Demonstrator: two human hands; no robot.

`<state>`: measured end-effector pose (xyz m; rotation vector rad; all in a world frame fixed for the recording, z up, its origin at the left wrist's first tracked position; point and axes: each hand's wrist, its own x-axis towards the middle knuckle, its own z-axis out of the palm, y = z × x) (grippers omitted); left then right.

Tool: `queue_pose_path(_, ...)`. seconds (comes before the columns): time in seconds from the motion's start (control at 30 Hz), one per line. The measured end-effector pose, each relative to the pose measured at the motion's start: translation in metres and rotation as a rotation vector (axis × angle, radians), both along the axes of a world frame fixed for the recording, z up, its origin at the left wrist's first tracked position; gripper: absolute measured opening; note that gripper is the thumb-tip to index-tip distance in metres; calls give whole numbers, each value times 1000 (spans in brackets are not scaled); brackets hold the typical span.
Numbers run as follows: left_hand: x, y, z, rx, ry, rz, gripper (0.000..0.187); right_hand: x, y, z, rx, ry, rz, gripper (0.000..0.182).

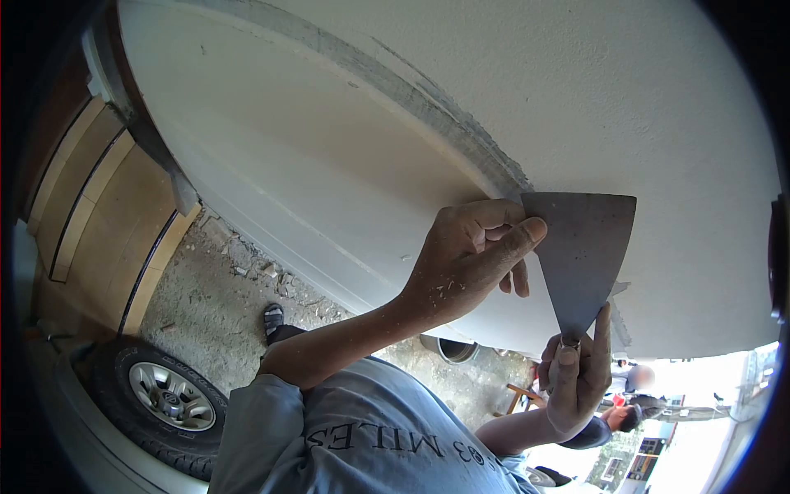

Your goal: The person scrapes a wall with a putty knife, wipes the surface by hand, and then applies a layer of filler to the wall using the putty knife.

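In front of the wall I hold a putty knife with a wide, flat grey blade, its broad edge pointing up. My left hand pinches the blade's left corner between thumb and fingers; pale specks dot the hand and wrist. Lower down, my right hand is closed round the handle, with a finger laid along the base of the blade. Most of the handle is hidden by those fingers. Behind the blade, a rough grey band curves across the pale wall.
A vehicle wheel stands at lower left, below tan tiled steps. Rubble lies along the wall's foot on the concrete ground. A dark bucket is beyond my arms. Other people are at lower right.
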<state>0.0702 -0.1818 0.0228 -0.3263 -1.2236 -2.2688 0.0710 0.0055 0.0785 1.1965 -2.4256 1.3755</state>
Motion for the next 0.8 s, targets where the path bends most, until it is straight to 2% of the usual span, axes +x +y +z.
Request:
queue_pose_path(0.23,-1,9,0,150,-53,-15,36,5,4,15,169,90,-50,42)
queue_pose_path(0.4,0,7,3,156,-73,22,40,12,1,18,258,167,-140,41)
queue_pose_path(0.5,0,2,1,159,-58,56,41,14,-14,17,282,210,-158,40)
queue_pose_path(0.53,0,2,0,152,-47,73,41,15,-14,17,231,140,-169,40)
queue_pose_path(0.8,0,4,2,171,-72,16,42,20,-11,18,223,176,-137,41)
